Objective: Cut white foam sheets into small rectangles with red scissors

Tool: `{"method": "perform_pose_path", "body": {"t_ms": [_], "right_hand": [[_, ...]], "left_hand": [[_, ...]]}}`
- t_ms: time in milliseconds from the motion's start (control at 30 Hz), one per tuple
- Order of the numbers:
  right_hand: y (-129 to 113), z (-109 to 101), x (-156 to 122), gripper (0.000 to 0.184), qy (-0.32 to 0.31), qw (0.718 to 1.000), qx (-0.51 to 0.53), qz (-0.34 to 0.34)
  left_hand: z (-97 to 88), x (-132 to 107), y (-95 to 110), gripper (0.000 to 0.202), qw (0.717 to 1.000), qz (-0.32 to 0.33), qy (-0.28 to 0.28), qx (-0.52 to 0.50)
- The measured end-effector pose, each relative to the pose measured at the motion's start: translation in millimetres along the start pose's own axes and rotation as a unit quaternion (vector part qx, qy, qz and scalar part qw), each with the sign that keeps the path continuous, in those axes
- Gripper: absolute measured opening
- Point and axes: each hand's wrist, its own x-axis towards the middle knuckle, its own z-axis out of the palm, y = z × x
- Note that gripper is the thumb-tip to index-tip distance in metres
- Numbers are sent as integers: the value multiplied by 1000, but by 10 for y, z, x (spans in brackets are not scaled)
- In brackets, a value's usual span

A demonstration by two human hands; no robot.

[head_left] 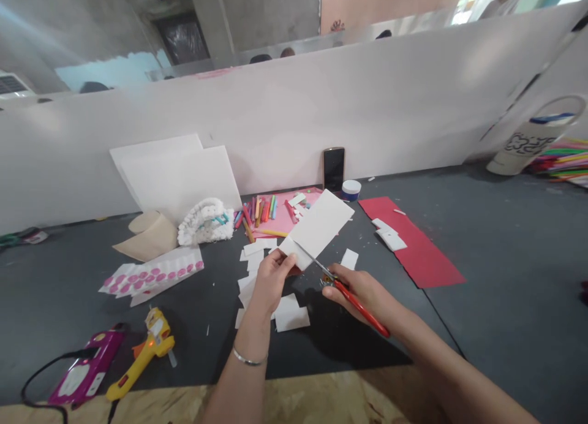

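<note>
A piece of white card (322,222) is pinched at its near corner by my left hand (272,279), thumb on top. My right hand (357,290) is closed around red-handled scissors (362,310). Their blades lie across the near end of the card, pointing up and left. Several cut white card pieces (292,318) lie on the dark table below and left of the card. One small white piece (350,259) rests just beyond my right hand.
A yellow glue gun (146,355) with a lit light lies front left beside a purple power strip (87,369). Crayons (264,209) sit on pink paper behind. Red card (427,252) lies right; a phone (334,168) leans against the white partition (285,117).
</note>
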Motion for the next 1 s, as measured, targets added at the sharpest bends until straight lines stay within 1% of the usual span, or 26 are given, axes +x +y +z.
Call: {"method": "perform_pose_path", "body": {"t_ms": [133,300,533,733,833,1000], "right_hand": [[-31,-23,-23,30,-16,1000,7,19],[-21,-18,-16,34,-18,999,30,32],[17,-13,-1,43,-9,998,40,39],[-27,18,-9,36,-4,999,39,25],[-40,25,-19,36,1,998,49,34],[-24,39,-25,38,-7,994,96,51]], "left_hand": [[26,-9,-20,37,1000,-1,-22,0],[40,-20,-28,36,1000,-7,-21,13],[71,-36,3,34,1000,-16,-21,-13],[98,-47,-16,32,999,-22,-32,-2],[121,-56,-22,32,999,-29,-35,-5],[146,-56,-6,36,998,-44,-27,-21]]}}
